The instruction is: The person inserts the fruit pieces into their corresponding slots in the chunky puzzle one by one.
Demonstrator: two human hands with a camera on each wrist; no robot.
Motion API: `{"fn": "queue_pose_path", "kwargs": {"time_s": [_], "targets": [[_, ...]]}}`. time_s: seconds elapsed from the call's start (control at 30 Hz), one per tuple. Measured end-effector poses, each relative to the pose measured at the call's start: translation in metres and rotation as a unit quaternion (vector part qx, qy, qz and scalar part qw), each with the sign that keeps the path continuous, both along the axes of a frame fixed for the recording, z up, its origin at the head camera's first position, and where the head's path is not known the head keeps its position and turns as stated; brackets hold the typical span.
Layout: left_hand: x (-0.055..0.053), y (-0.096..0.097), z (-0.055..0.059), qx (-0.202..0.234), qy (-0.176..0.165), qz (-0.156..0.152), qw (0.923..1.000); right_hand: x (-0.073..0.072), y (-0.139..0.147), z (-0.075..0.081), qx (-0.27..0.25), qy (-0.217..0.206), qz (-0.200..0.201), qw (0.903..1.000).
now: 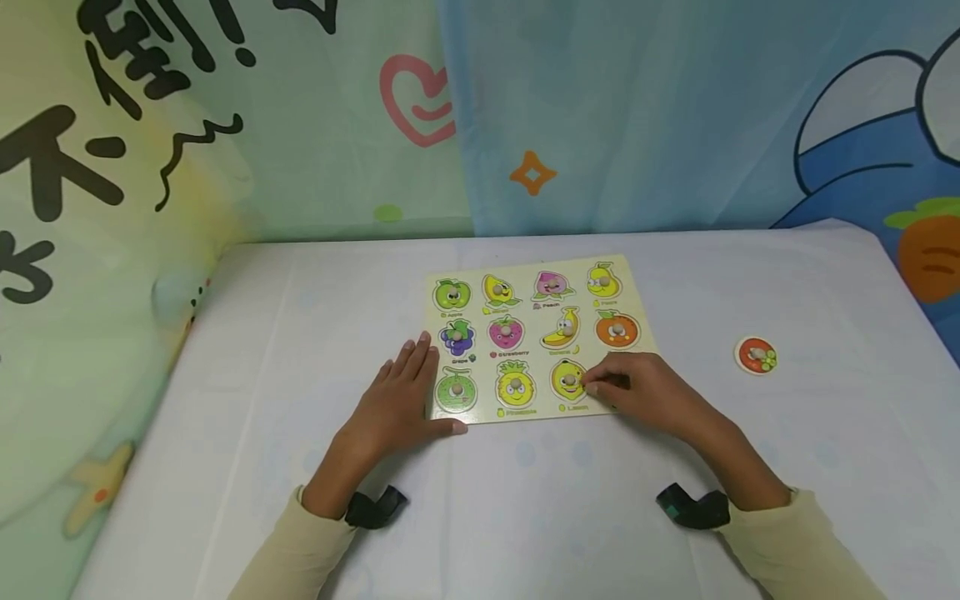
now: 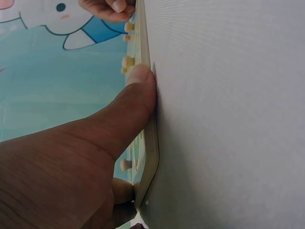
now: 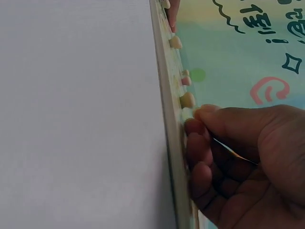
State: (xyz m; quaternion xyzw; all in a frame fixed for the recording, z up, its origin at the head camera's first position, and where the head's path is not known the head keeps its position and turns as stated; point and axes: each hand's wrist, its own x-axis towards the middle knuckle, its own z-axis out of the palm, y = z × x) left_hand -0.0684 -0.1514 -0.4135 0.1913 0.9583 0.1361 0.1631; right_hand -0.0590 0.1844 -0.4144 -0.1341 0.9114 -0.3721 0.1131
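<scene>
A pale wooden puzzle board [image 1: 480, 355] with knobbed fruit pieces lies on the table. My left hand [image 1: 405, 396] rests along its left edge, fingers straight, the thumb against the front edge; the left wrist view shows this thumb [image 2: 136, 95] on the board's side. At the front right, my right hand [image 1: 648, 392] has thumb and forefinger pinched at the right edge of the yellow lemon piece [image 1: 564, 385], beside its knob [image 3: 187, 99]. The other fingers curl over the board and hide its front right corner. A round tomato piece [image 1: 756, 356] lies apart on the table to the right.
The white-covered table [image 1: 525, 517] extends around the board. Behind it hangs a printed cloth [image 1: 600, 100] with cartoon figures. Other pieces sit in the board, among them an orange [image 1: 617, 331], a pineapple [image 1: 515, 388] and a banana [image 1: 561, 330].
</scene>
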Motion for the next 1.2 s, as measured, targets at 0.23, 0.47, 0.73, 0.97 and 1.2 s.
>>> {"fn": "queue_pose_path", "kwargs": {"time_s": [0.23,0.47,0.73,0.97,1.2], "targets": [[-0.001,0.0,0.0,-0.001,0.0,0.0,1.0,0.005,0.017,0.001,0.012,0.029,-0.03,0.999],[-0.002,0.0,-0.002,-0.007,0.0,-0.002,1.0,0.007,0.045,0.004,0.034,0.079,-0.097,0.9915],[-0.002,0.0,-0.003,-0.004,-0.002,-0.002,1.0,0.012,0.086,0.009,0.079,0.11,-0.203,0.9697],[-0.002,0.0,-0.003,-0.007,-0.005,0.0,1.0,0.016,0.117,0.013,0.102,0.058,-0.269,0.9561],[-0.002,0.0,-0.003,-0.007,-0.003,-0.002,1.0,0.014,0.13,0.01,0.116,-0.006,-0.299,0.947]]}}
